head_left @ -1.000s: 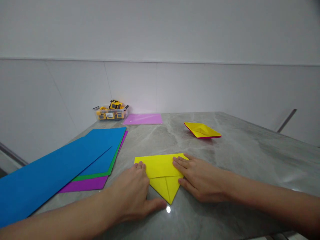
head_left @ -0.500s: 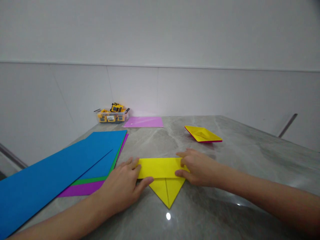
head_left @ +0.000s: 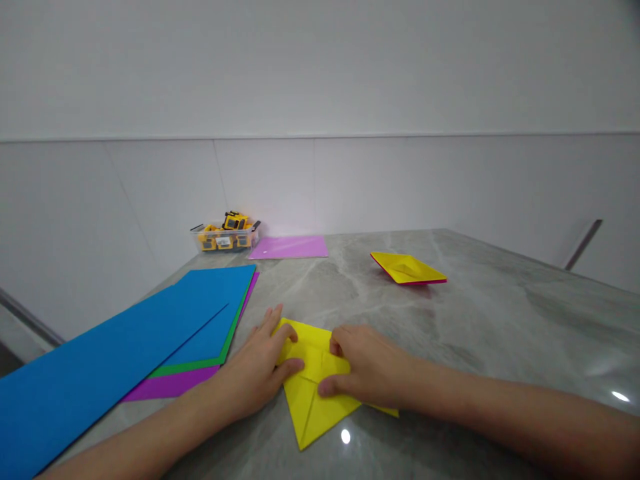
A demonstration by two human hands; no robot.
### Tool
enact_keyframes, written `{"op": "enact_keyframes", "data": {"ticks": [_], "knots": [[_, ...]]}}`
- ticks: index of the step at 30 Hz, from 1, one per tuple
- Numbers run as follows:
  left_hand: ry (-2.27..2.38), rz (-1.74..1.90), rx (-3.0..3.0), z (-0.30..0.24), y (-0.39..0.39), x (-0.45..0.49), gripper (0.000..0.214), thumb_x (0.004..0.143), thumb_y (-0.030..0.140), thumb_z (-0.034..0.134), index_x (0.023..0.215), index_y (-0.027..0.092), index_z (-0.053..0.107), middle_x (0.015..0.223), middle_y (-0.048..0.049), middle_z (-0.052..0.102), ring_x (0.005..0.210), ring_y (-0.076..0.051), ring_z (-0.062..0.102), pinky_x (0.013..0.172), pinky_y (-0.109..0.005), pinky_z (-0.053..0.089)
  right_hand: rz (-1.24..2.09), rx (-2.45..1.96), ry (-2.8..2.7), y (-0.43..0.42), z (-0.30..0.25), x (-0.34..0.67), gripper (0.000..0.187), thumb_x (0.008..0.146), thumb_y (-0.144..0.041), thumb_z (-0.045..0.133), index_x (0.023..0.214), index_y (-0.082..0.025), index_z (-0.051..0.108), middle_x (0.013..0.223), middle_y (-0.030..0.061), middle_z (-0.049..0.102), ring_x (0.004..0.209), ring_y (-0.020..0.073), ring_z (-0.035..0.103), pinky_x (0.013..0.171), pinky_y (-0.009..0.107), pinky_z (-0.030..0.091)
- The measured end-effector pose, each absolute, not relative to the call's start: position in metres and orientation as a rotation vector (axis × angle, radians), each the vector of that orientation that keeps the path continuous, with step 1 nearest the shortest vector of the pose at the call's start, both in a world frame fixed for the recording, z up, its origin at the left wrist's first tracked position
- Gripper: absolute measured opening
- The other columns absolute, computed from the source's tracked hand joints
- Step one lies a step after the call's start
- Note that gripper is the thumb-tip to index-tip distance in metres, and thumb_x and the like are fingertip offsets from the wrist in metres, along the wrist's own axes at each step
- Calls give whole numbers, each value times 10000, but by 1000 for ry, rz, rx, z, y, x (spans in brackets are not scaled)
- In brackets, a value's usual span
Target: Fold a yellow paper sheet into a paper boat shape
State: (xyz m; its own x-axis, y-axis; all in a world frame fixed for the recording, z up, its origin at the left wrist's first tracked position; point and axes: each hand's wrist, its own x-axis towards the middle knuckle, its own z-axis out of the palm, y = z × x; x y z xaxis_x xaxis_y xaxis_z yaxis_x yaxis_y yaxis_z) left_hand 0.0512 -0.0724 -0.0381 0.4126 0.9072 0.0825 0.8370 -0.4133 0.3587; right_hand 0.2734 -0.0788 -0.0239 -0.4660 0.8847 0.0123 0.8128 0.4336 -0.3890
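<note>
A sheet of yellow paper (head_left: 310,413), folded into layers with a pointed lower corner, lies on the table in front of me. My left hand (head_left: 265,360) grips its left side, thumb on top and index finger bent over the upper layer. With curled fingers and thumb, my right hand (head_left: 367,367) holds the right part, where a flap is folded over. A bit of yellow paper sticks out below my right wrist. My right palm hides part of the folds.
A folded yellow-and-red paper boat (head_left: 407,269) sits at the back right. Blue sheets (head_left: 200,320) over green and purple ones lie to the left. Farther back are a pink sheet (head_left: 290,247) and a clear plastic box (head_left: 225,240) of yellow toy vehicles, near the wall.
The yellow paper has turned, its point now lower and farther left. My right hand has moved left and inward, and a flap on the right side is folded over.
</note>
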Motion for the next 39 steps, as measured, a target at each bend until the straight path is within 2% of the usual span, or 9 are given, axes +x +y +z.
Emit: {"op": "enact_keyframes", "data": {"ticks": [2,5,7,11,15,22,33,36,39], "knots": [[1548,587,2306,-39,-70,53,486,806,365,584,1242,185,468,1544,-157,204,1414,-309,186,1126,-498,229,645,-1523,-2374,-72,-26,274,458,661,-598,702,812,-176,610,746,23,626,644,170,540,513,258,313],[1545,1033,1908,-37,-67,59,926,751,397,660,1453,151,107,1552,-189,135,1422,-299,155,1138,-491,210,729,-1428,-2187,-63,-27,277,338,765,-483,654,703,-169,544,637,-18,554,573,112,468,491,237,270],[1355,1121,1529,-35,-67,66,993,754,406,672,1464,140,32,1536,-220,173,1391,-316,257,1099,-480,305,664,-1314,-2063,-60,-25,278,311,809,-432,620,688,-167,509,619,-30,517,565,99,436,502,234,273],[833,759,1138,-27,-65,83,679,785,403,673,1330,88,418,1285,-234,563,1113,-340,599,952,-460,473,533,-1131,-1982,-58,-20,280,307,867,-385,550,656,-164,517,608,-27,507,584,104,434,557,246,296],[785,761,1160,-24,-50,104,428,726,291,755,1095,122,619,1105,-150,691,930,-297,686,843,-404,532,477,-1168,-1996,-49,-18,285,255,841,-304,569,631,-158,566,609,-16,532,621,119,456,592,257,299],[788,889,1144,-40,-35,130,404,686,219,777,1058,147,639,1033,-105,720,887,-266,696,788,-365,547,539,-1358,-1913,-32,-24,296,218,780,-184,607,579,-155,528,529,-45,473,519,89,393,520,235,254],[737,802,1108,-36,-40,127,389,687,210,773,1050,147,646,981,-104,729,827,-250,702,804,-374,535,107,-1303,-2185,-42,-25,297,328,909,-260,513,605,-156,575,566,-21,557,560,111,425,706,331,278],[674,754,1093,-36,-40,124,420,666,202,788,1057,149,645,994,-106,725,847,-253,698,815,-373,529,151,-1279,-2099,-47,-21,301,220,817,-299,644,635,-176,635,758,30,617,825,193,529,811,371,314],[626,684,1114,-33,-40,122,420,678,192,777,1073,156,641,1035,-105,715,869,-254,695,825,-380,526,280,-1269,-1986,-48,-20,304,152,715,-317,739,647,-193,684,1215,80,537,1202,287,388,994,442,263]]}}
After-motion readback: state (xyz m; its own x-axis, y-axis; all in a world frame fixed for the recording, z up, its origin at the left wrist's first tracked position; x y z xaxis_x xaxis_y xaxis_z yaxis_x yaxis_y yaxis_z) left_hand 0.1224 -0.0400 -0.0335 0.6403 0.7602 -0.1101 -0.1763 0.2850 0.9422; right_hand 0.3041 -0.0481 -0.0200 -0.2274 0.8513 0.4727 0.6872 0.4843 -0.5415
